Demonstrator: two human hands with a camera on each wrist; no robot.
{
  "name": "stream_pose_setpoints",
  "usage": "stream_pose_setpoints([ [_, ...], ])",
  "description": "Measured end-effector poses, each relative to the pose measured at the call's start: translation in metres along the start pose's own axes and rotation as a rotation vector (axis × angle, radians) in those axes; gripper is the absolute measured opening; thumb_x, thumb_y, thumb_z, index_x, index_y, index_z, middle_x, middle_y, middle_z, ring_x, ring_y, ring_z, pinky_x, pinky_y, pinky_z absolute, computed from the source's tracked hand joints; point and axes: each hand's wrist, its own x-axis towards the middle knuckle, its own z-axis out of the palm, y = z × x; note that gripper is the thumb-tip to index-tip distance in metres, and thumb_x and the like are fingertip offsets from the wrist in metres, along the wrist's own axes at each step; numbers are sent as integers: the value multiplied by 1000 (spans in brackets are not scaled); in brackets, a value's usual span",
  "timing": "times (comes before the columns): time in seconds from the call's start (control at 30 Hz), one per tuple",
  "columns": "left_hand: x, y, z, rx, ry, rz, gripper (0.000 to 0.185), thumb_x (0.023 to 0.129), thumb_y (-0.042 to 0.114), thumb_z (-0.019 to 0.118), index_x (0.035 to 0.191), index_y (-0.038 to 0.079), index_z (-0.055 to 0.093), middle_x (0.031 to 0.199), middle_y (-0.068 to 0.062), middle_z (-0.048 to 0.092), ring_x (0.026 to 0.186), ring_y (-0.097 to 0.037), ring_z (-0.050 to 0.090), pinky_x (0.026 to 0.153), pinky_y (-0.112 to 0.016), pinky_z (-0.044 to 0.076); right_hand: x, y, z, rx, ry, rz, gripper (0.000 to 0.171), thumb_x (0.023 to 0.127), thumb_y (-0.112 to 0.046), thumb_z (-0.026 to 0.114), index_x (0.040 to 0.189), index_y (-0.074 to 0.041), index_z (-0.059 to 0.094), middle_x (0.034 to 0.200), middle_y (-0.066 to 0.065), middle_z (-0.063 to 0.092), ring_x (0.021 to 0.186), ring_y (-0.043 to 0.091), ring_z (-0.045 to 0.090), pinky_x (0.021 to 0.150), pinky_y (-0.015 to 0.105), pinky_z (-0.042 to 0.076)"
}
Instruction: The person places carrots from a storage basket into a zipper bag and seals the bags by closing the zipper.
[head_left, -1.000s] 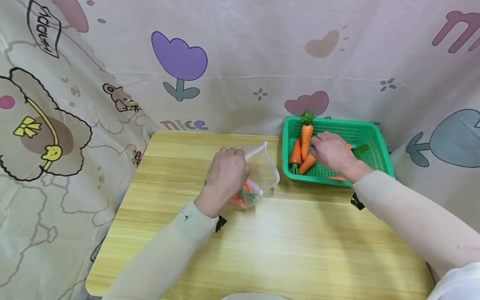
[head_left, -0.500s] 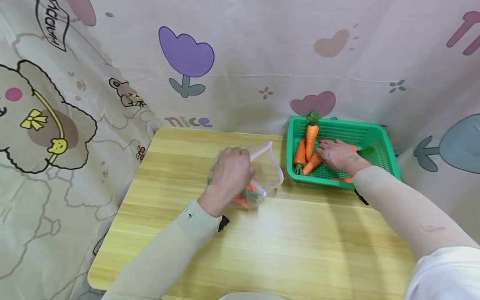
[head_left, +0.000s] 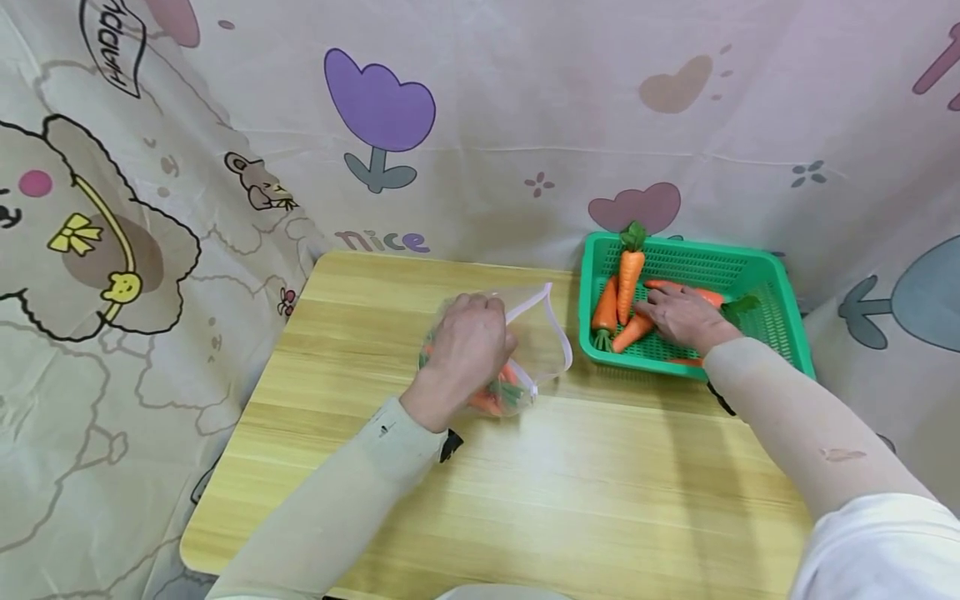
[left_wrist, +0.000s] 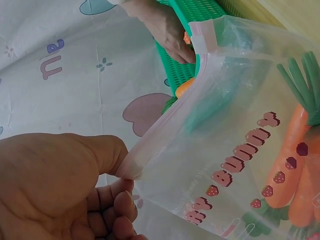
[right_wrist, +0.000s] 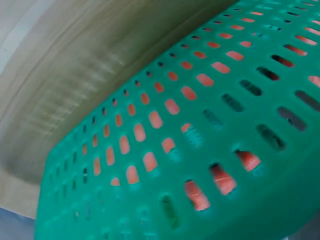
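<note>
Left hand [head_left: 467,346] pinches the rim of the clear zip-top plastic bag [head_left: 536,346], holding its mouth open beside the green slotted plastic basket [head_left: 780,287]. Compared with a second ago, the right hand [head_left: 686,319] has settled lower in the basket onto the orange toy carrots [head_left: 628,279], fingers flat, nothing lifted. Left wrist view: thumb and fingers [left_wrist: 120,200] clamp the bag edge, carrots already inside. Right wrist view: just basket wall. All on a pale wooden table [head_left: 600,483], with a cartoon-printed cloth backdrop [head_left: 487,108] behind.

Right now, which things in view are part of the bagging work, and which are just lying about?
In the work:
left hand pinching the zip bag by its rim
carrots already in the bag
right hand on the carrots in the green basket

Lying about:
wooden table
cartoon cloth backdrop
</note>
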Motion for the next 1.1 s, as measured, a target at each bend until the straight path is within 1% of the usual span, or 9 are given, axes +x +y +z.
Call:
stream_pose_setpoints([
  [0.07, 0, 1, -1, -3, -7, -9, 27, 95, 22, 71, 105, -3, 70, 91, -11, 70, 83, -25, 60, 80, -37, 51, -5, 3, 1, -7, 0, 7, 21, 99, -14, 72, 117, -15, 63, 114, 16, 62, 118, 43, 57, 94, 66, 49],
  [0.2, 0, 1, -1, -12, -8, -20, 26, 95, 22, 72, 103, -2, 70, 91, -11, 70, 84, -26, 61, 82, -38, 52, -18, 16, 5, -11, 1, 36, 17, 98, -17, 73, 110, -12, 63, 115, 16, 65, 110, 43, 58, 92, 65, 50],
  [0.37, 1, 1, -1, -22, -9, -22, 25, 95, 21, 71, 102, -2, 70, 88, -10, 69, 82, -26, 60, 81, -38, 51, -41, 35, 9, 82, -53, 125, 28, 91, -18, 78, 108, -6, 59, 104, 16, 70, 102, 43, 62, 95, 67, 47],
  [0.47, 2, 1, -2, -37, -33, -37, 24, 96, 22, 70, 103, -1, 69, 87, -8, 67, 82, -25, 58, 80, -38, 50, -53, 44, 7, 156, -87, 212, 38, 88, -22, 79, 113, -3, 57, 106, 20, 69, 106, 45, 61, 100, 72, 39],
  [0.53, 2, 1, -2, -50, -50, -49, 23, 96, 22, 69, 103, 0, 69, 87, -7, 66, 82, -25, 57, 81, -38, 49, -60, 48, 4, 177, -79, 250, 43, 87, -26, 78, 117, -4, 56, 115, 22, 67, 111, 47, 57, 103, 75, 33],
  [0.57, 2, 0, -3, -55, -57, -53, 22, 97, 22, 69, 102, 0, 68, 86, -7, 65, 82, -25, 56, 80, -38, 49, -64, 49, 2, 185, -65, 262, 45, 87, -27, 77, 118, -4, 55, 113, 21, 67, 109, 46, 56, 102, 75, 32],
  [0.77, 3, -1, -4, -72, -71, -68, 20, 97, 22, 70, 98, 2, 66, 85, -5, 63, 81, -24, 54, 81, -37, 48, -74, 47, -10, 134, 36, 235, 42, 87, -31, 77, 109, -9, 49, 91, 8, 57, 91, 36, 52, 98, 68, 34],
  [0.97, 3, 0, -4, -73, -74, -76, 20, 97, 23, 70, 97, 4, 65, 84, -5, 61, 81, -24, 54, 81, -36, 47, -80, 38, -24, 58, 124, 197, 40, 85, -33, 77, 104, -10, 50, 90, 8, 56, 88, 35, 52, 92, 63, 37],
  [1.1, 4, -1, -4, -71, -77, -77, 19, 98, 23, 68, 95, 4, 64, 82, -4, 61, 80, -24, 54, 79, -36, 46, -84, 32, -32, 47, 156, 194, 39, 85, -33, 76, 103, -9, 51, 88, 7, 55, 85, 34, 50, 87, 58, 37],
])
